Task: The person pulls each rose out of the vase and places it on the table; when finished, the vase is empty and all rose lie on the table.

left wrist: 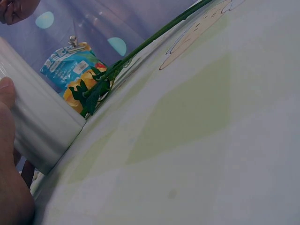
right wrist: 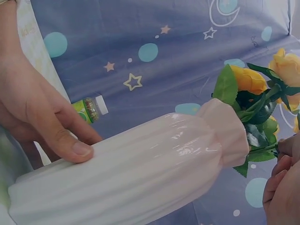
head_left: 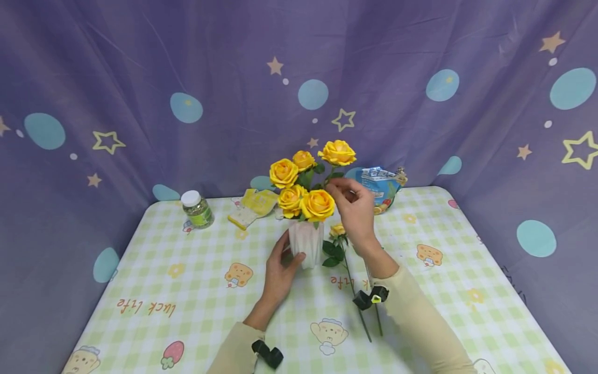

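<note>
A white fluted vase stands upright on the table, holding several yellow roses. My left hand grips the vase's lower left side, its thumb across the front, as the right wrist view also shows. Just above the rim on the right, my right hand pinches the green stem of a rose; the tallest bloom is above that hand. Beside the vase a loose yellow rose lies with dark leaves, partly behind my right forearm. A second stem lies alongside, its upper part hidden.
A white-lidded jar stands at the back left. Yellow-and-white packets lie behind the vase. A blue pouch with a clip on top stands at the back right. The patterned curtain rises behind the checked tablecloth.
</note>
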A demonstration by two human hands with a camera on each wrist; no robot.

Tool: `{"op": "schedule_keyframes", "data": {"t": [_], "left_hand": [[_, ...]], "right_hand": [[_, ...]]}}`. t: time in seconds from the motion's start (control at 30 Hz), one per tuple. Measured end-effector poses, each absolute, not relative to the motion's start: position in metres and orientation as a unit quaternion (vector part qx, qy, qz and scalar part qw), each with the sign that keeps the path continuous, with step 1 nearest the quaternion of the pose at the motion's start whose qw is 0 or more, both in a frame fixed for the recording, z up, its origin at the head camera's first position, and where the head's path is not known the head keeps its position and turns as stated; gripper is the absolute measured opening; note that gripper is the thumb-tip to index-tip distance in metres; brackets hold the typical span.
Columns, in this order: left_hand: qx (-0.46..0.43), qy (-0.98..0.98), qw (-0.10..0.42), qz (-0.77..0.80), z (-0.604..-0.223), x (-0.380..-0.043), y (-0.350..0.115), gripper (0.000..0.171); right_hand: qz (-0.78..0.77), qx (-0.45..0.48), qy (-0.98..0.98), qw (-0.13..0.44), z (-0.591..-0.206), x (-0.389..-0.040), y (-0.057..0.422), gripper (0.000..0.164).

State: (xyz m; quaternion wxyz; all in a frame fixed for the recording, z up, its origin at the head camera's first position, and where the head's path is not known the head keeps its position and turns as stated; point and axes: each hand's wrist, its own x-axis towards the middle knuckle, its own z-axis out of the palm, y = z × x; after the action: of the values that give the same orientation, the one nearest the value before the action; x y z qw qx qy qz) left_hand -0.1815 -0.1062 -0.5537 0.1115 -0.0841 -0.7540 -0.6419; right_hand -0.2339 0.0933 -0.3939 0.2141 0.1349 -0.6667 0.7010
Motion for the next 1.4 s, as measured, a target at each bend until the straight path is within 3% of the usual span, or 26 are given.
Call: {"op": "schedule_keyframes", "data": {"t": [1.4], "left_hand": [[-0.096, -0.754, 0.118, -0.64, -0.554, -0.181, -0.107, 0.072]], "right_hand": [[0.726, 0.165, -0.598, 0.296, -0.35, -0.242, 0.111, 0.01]]}}
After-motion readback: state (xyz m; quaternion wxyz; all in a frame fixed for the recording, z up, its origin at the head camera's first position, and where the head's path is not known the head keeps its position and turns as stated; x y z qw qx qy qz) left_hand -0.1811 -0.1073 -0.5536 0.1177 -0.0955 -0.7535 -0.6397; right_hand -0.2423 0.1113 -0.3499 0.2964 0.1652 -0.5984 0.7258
